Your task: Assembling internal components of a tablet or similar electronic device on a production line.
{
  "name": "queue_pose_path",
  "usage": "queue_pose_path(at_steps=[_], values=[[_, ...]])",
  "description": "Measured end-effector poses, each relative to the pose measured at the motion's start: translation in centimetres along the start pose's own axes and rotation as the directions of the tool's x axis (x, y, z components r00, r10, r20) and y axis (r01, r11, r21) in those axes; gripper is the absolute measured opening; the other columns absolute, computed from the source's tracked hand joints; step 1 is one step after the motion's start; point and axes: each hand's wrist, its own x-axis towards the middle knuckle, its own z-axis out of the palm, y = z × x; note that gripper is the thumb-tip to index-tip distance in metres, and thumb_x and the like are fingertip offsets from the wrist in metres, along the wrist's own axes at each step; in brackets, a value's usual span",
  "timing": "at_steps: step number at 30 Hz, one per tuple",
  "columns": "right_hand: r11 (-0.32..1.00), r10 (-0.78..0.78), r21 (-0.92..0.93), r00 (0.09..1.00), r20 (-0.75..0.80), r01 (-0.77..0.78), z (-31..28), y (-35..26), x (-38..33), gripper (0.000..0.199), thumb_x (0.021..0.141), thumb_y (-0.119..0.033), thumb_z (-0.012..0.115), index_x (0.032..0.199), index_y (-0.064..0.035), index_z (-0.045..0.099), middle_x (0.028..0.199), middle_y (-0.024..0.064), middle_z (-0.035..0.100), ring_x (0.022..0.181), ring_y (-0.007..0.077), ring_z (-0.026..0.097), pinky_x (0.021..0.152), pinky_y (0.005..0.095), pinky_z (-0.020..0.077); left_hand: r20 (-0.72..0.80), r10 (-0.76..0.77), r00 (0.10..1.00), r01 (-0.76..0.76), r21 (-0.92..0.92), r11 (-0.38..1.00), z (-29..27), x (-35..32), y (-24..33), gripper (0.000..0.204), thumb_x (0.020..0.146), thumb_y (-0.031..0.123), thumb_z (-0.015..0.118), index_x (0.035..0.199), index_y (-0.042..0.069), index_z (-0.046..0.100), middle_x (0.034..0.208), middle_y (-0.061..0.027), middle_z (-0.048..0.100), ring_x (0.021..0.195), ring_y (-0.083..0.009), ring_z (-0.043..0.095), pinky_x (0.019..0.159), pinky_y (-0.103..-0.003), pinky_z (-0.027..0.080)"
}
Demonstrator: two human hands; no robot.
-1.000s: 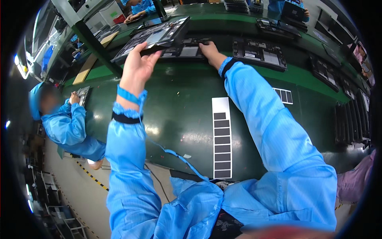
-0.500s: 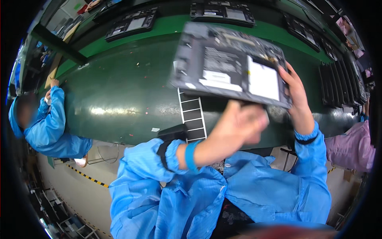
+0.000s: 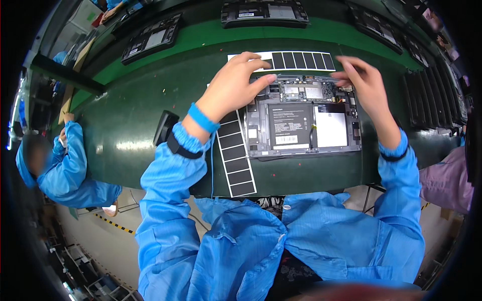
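Observation:
An opened tablet-like device (image 3: 255,143) lies flat on the green table, its circuit board, black battery and white panel facing up. Past its far edge runs a sheet of black rectangular stickers (image 3: 302,60) on white backing. A second sticker sheet (image 3: 238,165) lies along the device's left side. My left hand (image 3: 228,86) is over the device's far left corner, fingertips at the far sheet and thumb apart by the device's edge. Nothing shows between them. By the far right corner, my right hand (image 3: 367,85) hovers with parted, slightly bent fingers, holding nothing visible.
Similar opened devices (image 3: 263,14) stand along the raised green ledge at the back. Several dark panels (image 3: 434,100) are stacked upright at the right. A co-worker in blue (image 3: 65,165) sits at the left; a pink sleeve (image 3: 449,173) shows at the right.
The device, held up and tilted by my right hand before, now lies flat on the table and is released. Both hands have moved to its far edge. The far sticker sheet has come into view.

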Motion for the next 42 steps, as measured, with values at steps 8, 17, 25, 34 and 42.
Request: queue_pose_path(at_steps=[8, 17, 25, 34, 42], values=[[0.991, 0.048, 0.114, 0.987, 0.153, -0.066, 7.8, 1.1, 8.4, 0.039, 0.092, -0.032, 0.057, 0.096, 0.0070, 0.060, 0.076, 0.0117, 0.066, 0.067, 0.0142, 0.065, 0.063, 0.0248, 0.0534, 0.211, -0.062, 0.975, 0.024, 0.180, 0.983, 3.0, 1.7, -3.4, 0.057, 0.092, 0.052, 0.043, 0.130, 0.010, 0.051, 0.142, -0.0231, 0.034, 0.133, -0.0385, 0.030, 0.108, -0.041, 0.028], [0.989, 0.001, -0.147, 1.000, 0.025, 0.002, 8.2, 2.1, 8.7, 0.027, 0.083, -0.023, 0.064, 0.088, 0.0029, 0.067, 0.071, 0.0100, 0.067, 0.064, 0.0142, 0.065, 0.062, 0.0255, 0.0527, 0.163, -0.057, 0.985, 0.033, 0.144, 0.989, 3.2, 1.6, -4.0, 0.070, 0.088, 0.062, 0.042, 0.128, 0.006, 0.053, 0.139, -0.0234, 0.039, 0.132, -0.0390, 0.031, 0.108, -0.042, 0.028], [0.978, -0.109, -0.173, 0.993, 0.031, 0.113, 8.5, 2.5, 9.1, 0.028, 0.079, -0.023, 0.068, 0.088, 0.0031, 0.070, 0.072, 0.0123, 0.068, 0.066, 0.0156, 0.067, 0.065, 0.0261, 0.0535, 0.136, -0.044, 0.990, 0.016, 0.201, 0.980, 3.4, 1.6, -4.3, 0.058, 0.090, 0.053, 0.046, 0.126, 0.009, 0.055, 0.139, -0.0204, 0.040, 0.131, -0.0358, 0.034, 0.107, -0.040, 0.029], [0.996, -0.092, -0.013, 0.992, 0.088, 0.094, 8.4, 2.7, 8.9, 0.024, 0.083, -0.015, 0.066, 0.093, 0.0071, 0.067, 0.080, 0.0154, 0.068, 0.071, 0.0190, 0.068, 0.069, 0.0258, 0.0560, 0.156, -0.067, 0.985, 0.032, 0.216, 0.976, 3.4, 1.7, -4.1, 0.057, 0.090, 0.056, 0.044, 0.126, 0.013, 0.056, 0.141, -0.0183, 0.039, 0.131, -0.0364, 0.033, 0.108, -0.042, 0.028], [0.945, 0.036, 0.324, 0.999, 0.010, -0.037, 2.2, 0.2, 5.3, 0.025, 0.086, -0.019, 0.065, 0.097, 0.0037, 0.065, 0.086, 0.0136, 0.067, 0.077, 0.0190, 0.068, 0.069, 0.0240, 0.0542, 0.011, -0.045, 0.999, 0.039, 0.327, 0.944, 3.3, 1.3, -3.1, 0.048, 0.090, 0.050, 0.048, 0.118, 0.013, 0.063, 0.131, -0.0167, 0.048, 0.122, -0.0369, 0.039, 0.101, -0.040, 0.033]])
